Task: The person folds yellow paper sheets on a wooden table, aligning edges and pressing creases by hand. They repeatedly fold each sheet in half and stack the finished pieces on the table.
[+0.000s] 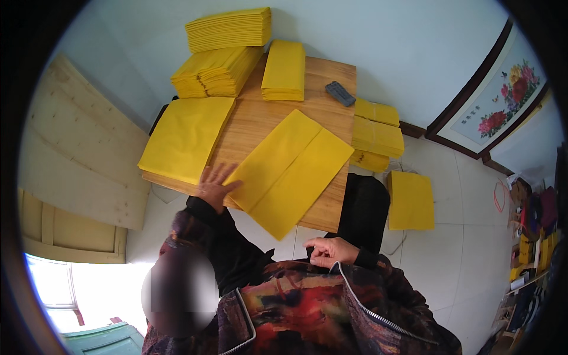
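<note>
A flat yellow sheet (290, 171) with a straight crease or seam along it lies askew on the wooden table (328, 216), its near corner hanging past the front edge. My left hand (216, 184) is at the sheet's left corner, fingers spread, with the thumb touching or just over that corner. My right hand (333, 251) is off the table, close to my body, its fingers curled and no object visible in them. Left of my left hand, a flat stack of yellow sheets (186, 139) rests on the table's left side.
Folded yellow stacks (216, 71) and a narrower yellow pile (284, 71) occupy the table's far side, near a dark grey object (340, 93). More yellow bundles (378, 133) stand beyond the right edge, with another yellow pile (411, 201) lower down. A framed flower picture (494, 97) leans at right.
</note>
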The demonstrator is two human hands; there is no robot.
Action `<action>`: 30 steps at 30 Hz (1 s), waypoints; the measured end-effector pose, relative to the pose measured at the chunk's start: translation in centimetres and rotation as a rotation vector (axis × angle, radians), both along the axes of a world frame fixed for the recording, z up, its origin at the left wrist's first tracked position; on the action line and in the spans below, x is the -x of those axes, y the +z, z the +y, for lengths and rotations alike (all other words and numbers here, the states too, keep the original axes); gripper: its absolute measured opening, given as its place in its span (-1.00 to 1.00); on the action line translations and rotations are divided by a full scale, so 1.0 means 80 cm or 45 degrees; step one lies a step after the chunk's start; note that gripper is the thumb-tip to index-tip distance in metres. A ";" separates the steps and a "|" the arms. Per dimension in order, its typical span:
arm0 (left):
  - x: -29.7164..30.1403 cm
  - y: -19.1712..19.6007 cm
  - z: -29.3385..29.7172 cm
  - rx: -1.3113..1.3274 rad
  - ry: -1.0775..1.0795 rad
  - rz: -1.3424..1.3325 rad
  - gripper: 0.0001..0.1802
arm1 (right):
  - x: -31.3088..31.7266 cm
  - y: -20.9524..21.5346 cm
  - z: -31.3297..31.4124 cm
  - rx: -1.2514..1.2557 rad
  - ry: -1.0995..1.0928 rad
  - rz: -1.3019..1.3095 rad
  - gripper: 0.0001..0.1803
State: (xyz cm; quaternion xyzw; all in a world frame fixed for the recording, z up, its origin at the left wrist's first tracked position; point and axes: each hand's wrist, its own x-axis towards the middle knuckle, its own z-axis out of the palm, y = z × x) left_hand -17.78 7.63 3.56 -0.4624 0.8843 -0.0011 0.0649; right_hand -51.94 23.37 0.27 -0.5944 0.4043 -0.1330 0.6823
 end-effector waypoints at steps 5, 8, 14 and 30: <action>-0.008 0.002 -0.023 0.129 0.204 0.377 -0.33 | 0.027 0.043 -0.049 0.623 -0.458 0.146 -0.65; 0.039 -0.027 -0.017 0.013 0.107 0.896 -0.35 | 0.030 0.050 -0.132 1.084 -0.673 0.327 -0.68; 0.112 -0.057 -0.023 0.039 0.303 0.446 -0.26 | -0.045 0.017 -0.275 1.480 -0.253 0.830 -0.42; 0.129 -0.069 -0.017 0.043 0.450 0.349 -0.24 | 0.011 -0.008 -0.380 0.942 -0.168 1.259 -0.18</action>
